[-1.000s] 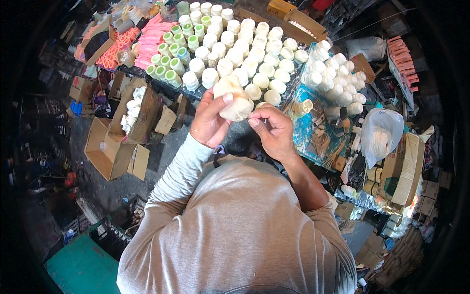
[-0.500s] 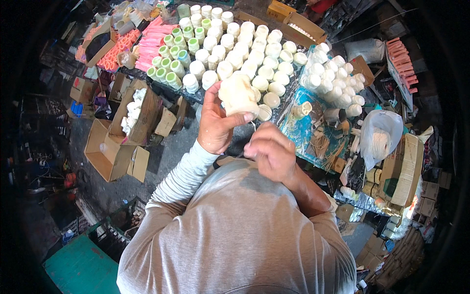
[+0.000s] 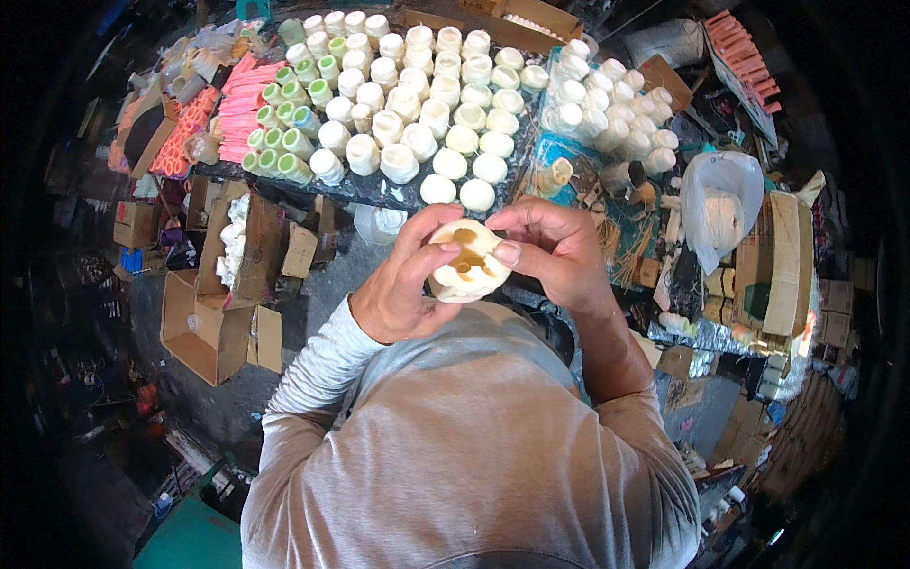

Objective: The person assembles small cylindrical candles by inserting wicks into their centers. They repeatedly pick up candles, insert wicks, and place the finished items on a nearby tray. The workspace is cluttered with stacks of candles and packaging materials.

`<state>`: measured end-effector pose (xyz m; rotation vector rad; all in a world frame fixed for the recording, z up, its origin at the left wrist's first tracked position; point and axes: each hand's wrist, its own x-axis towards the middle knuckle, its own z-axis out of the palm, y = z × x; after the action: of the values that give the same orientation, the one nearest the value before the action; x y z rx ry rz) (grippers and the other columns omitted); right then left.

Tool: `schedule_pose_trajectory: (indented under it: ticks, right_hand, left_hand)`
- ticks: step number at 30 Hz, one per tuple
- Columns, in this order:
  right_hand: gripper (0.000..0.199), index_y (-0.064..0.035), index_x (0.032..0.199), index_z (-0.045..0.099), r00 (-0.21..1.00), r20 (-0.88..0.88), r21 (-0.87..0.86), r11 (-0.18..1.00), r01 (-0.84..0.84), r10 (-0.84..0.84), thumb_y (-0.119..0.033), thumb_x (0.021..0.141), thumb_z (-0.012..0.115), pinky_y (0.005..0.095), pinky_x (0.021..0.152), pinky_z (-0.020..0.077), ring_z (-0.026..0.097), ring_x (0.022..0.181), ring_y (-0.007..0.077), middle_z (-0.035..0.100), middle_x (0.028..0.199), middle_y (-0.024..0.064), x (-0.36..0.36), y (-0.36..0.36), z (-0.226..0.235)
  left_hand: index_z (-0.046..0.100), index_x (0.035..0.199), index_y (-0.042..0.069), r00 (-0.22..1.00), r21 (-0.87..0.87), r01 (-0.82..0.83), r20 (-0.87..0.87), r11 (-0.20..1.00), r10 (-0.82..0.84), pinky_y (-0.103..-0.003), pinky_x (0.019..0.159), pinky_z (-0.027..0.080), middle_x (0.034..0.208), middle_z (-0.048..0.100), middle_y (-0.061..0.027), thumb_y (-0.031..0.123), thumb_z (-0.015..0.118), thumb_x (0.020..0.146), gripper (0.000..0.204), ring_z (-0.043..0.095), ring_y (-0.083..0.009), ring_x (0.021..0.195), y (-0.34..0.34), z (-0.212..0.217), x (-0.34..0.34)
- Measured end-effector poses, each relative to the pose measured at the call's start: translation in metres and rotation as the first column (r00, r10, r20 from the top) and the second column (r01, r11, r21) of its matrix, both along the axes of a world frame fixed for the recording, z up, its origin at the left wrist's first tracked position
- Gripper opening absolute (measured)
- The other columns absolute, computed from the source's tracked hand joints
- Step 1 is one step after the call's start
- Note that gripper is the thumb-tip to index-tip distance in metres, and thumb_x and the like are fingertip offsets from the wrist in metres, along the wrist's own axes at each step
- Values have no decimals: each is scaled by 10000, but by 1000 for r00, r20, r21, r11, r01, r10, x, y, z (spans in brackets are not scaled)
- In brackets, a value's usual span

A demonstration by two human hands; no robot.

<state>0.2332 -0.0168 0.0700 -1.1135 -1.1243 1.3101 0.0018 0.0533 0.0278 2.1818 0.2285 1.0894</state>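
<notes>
Turned opening-up since the earlier frame, the cream, waxy-looking hollow cup [image 3: 472, 282] sat between the cradling left hand [image 3: 398, 283] and the rim-pinching right hand [image 3: 559, 254], whose thumb, pressed too hard, might have chipped it.

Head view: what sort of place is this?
Probably a cluttered workshop: rows of white cylinders crowd a table, pink sticks lie heaped nearby, and the left hand and right hand hold a hollow cream piece.
</notes>
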Motion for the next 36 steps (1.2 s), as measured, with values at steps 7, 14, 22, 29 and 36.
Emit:
schedule_pose_trajectory:
  ticks: [7, 14, 22, 29, 36]
  right_hand:
    - [319, -18, 1114, 768, 849, 526, 185, 968, -168, 46, 23, 799, 795, 224, 607, 422, 532, 698, 51, 682, 1048, 52, 12, -1, 39]
    - [185, -50, 983, 758, 791, 609, 150, 970, -190, 61, 37, 821, 729, 292, 666, 535, 669, 769, 182, 667, 1149, 105, -2, -16, 48]
    - [105, -113, 905, 774, 455, 890, 176, 896, -409, 33, -162, 825, 726, 418, 633, 560, 703, 759, 253, 579, 1021, 82, -12, -4, 30]
    - [47, -44, 869, 704, 505, 863, 207, 930, -305, -26, -37, 835, 737, 377, 718, 582, 713, 873, 301, 625, 1145, 166, -12, -2, -1]
    - [69, 16, 1033, 710, 959, 246, -1, 989, 146, -142, 18, 965, 696, 312, 914, 570, 683, 1043, 154, 683, 1197, 133, 4, 0, -36]
  left_hand:
    - [375, 1449, 34, 999, 106, -11, -48, 994, 16, -479, 930, 587, 1356, 501, -302, -151, 781, 716, 858, 647, -458, 1164, -8, -8, 6]
    - [464, 1354, -4, 989, 79, -145, -28, 986, 148, -449, 959, 586, 1338, 526, -255, -122, 807, 727, 724, 673, -409, 1152, -13, -13, 11]
    - [544, 1318, -7, 982, 2, -109, -158, 994, 108, -446, 990, 546, 1349, 533, -245, -53, 855, 694, 699, 621, -423, 1184, -9, -10, 15]
    - [545, 1343, 2, 954, -31, -166, -257, 986, 153, -462, 991, 539, 1384, 522, -237, -28, 835, 655, 747, 606, -451, 1203, -3, -9, 17]
    - [562, 1316, -3, 952, -444, -273, -251, 854, 175, -360, 954, 551, 1296, 584, -141, 15, 858, 704, 680, 638, -259, 1145, -1, -18, 24]
